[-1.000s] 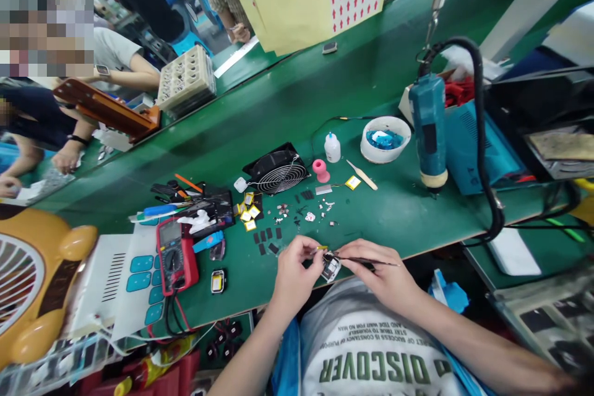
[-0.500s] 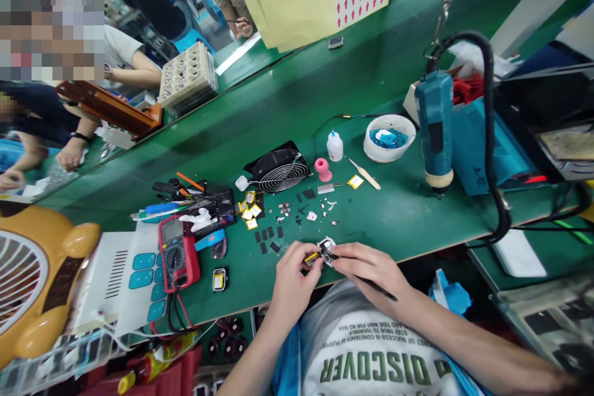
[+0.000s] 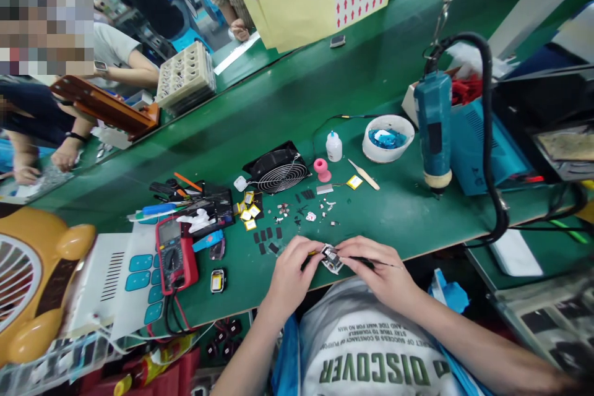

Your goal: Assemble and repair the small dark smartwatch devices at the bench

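Note:
Close to the bench's front edge, a small silver-white watch case (image 3: pixel 331 258) with dark parts inside is between my hands. Closed fingertips of my left hand (image 3: pixel 292 267) grip its left side, and a sliver of yellow, like a battery, shows beside them. On the right side, the thumb and fingers of my right hand (image 3: pixel 377 265) pinch in at the case. A slim dark tool, partly hidden, lies across the right fingers. Further left, another watch case (image 3: pixel 218 281) with a yellow battery inside rests on the bench.
Black pads (image 3: pixel 268 234), small parts and yellow batteries (image 3: pixel 250 211) lie ahead. Beyond are a fan (image 3: pixel 282 174), a white bottle (image 3: pixel 334 147) and a white bowl (image 3: pixel 388 138). A blue electric screwdriver (image 3: pixel 434 127) hangs right; a red multimeter (image 3: pixel 176 253) lies left. Co-workers sit across.
My right hand has turned, so the dark tool that stuck out below it is now mostly hidden. The held watch case has tilted, and less of the yellow piece shows.

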Demonstrator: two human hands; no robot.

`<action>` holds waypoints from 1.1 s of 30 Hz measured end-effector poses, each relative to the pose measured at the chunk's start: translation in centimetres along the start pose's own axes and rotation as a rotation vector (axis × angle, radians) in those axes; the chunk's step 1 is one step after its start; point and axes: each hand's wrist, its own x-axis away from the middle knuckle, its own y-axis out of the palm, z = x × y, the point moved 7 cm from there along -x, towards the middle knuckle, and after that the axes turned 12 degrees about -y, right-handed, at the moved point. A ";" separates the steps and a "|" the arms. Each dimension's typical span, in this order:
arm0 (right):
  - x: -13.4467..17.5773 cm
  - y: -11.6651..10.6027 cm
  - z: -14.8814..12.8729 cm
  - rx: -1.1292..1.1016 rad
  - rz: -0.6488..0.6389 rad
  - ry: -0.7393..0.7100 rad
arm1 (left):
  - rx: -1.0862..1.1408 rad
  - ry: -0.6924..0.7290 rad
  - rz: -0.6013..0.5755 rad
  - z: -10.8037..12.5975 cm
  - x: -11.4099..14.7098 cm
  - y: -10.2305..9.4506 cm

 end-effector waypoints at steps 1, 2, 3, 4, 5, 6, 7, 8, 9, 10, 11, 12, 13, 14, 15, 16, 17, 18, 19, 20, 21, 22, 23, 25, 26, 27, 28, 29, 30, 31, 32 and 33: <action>-0.1 0.0 0.0 -0.007 0.000 0.002 | -0.013 0.006 -0.008 0.1 0.0 0.1; -0.1 -0.1 0.0 -0.012 0.000 0.004 | -0.037 0.011 -0.021 0.3 0.1 0.2; -0.2 -0.2 0.0 -0.014 0.000 0.008 | -0.069 0.012 -0.035 0.4 0.2 0.3; -0.3 -0.4 0.0 -0.012 0.000 0.017 | -0.111 0.013 -0.044 0.5 0.3 0.4; -0.3 -0.7 0.0 -0.008 0.000 0.029 | -0.155 0.017 -0.042 0.6 0.4 0.4; -0.4 -1.0 0.0 -0.001 0.002 0.043 | -0.196 0.027 -0.028 0.7 0.6 0.3; -0.3 -1.3 0.1 0.008 0.003 0.061 | -0.222 0.045 -0.005 0.8 0.8 0.1; -0.3 -1.7 0.1 0.018 0.004 0.081 | -0.235 0.069 0.014 1.0 0.9 0.0; -0.1 -2.0 0.2 0.028 0.005 0.100 | -0.235 0.100 0.016 1.1 1.1 0.0; 0.0 -2.4 0.2 0.039 0.004 0.120 | -0.226 0.132 -0.006 1.1 1.2 0.1; 0.2 -2.6 0.2 0.051 0.001 0.136 | -0.209 0.162 -0.043 1.2 1.3 0.4; 0.4 -2.8 0.2 0.061 -0.003 0.147 | -0.187 0.190 -0.079 1.1 1.4 0.8; 0.5 -2.9 0.1 0.068 -0.008 0.149 | -0.163 0.214 -0.103 1.1 1.5 1.2; 0.7 -3.0 0.0 0.073 -0.016 0.146 | -0.140 0.232 -0.108 1.0 1.5 1.5; 0.8 -2.9 -0.2 0.074 -0.026 0.136 | -0.119 0.246 -0.097 0.9 1.6 1.7; 0.9 -2.8 -0.3 0.072 -0.040 0.124 | -0.104 0.256 -0.077 0.9 1.6 1.9; 0.9 -2.7 -0.5 0.067 -0.056 0.109 | -0.095 0.263 -0.054 0.9 1.7 2.2; 0.9 -2.5 -0.6 0.063 -0.074 0.095 | -0.094 0.265 -0.036 0.9 1.8 2.4; 0.9 -2.4 -0.6 0.059 -0.093 0.082 | -0.100 0.269 -0.019 0.9 1.9 2.6; 0.8 -2.2 -0.6 0.058 -0.111 0.069 | -0.105 0.272 -0.001 1.0 2.1 2.8; 0.7 -2.2 -0.6 0.059 -0.128 0.058 | -0.112 0.273 0.017 1.1 2.2 2.9; 0.6 -2.1 -0.6 0.064 -0.144 0.050 | -0.119 0.274 0.035 1.3 2.3 2.9; 0.5 -2.0 -0.6 0.069 -0.159 0.040 | -0.124 0.276 0.050 1.4 2.3 3.0; 0.4 -2.0 -0.5 0.084 -0.185 0.021 | -0.134 0.277 0.071 1.5 2.5 2.9; 0.4 -2.0 -0.6 0.092 -0.196 0.012 | -0.139 0.276 0.076 1.6 2.5 2.9; 0.4 -2.0 -0.6 0.101 -0.206 0.004 | -0.144 0.276 0.077 1.6 2.5 2.9; 0.4 -2.0 -0.7 0.110 -0.215 -0.003 | -0.151 0.276 0.077 1.6 2.6 2.9; 0.4 -2.0 -0.7 0.117 -0.221 -0.010 | -0.160 0.274 0.076 1.6 2.6 2.9; 0.5 -2.0 -0.8 0.125 -0.227 -0.015 | -0.172 0.272 0.075 1.5 2.7 3.0; 0.5 -1.9 -0.9 0.133 -0.231 -0.019 | -0.185 0.272 0.074 1.5 2.7 3.0; 0.6 -1.9 -1.0 0.140 -0.236 -0.022 | -0.200 0.274 0.073 1.5 2.8 3.0; 0.6 -1.8 -1.0 0.149 -0.240 -0.020 | -0.215 0.279 0.071 1.6 2.8 3.0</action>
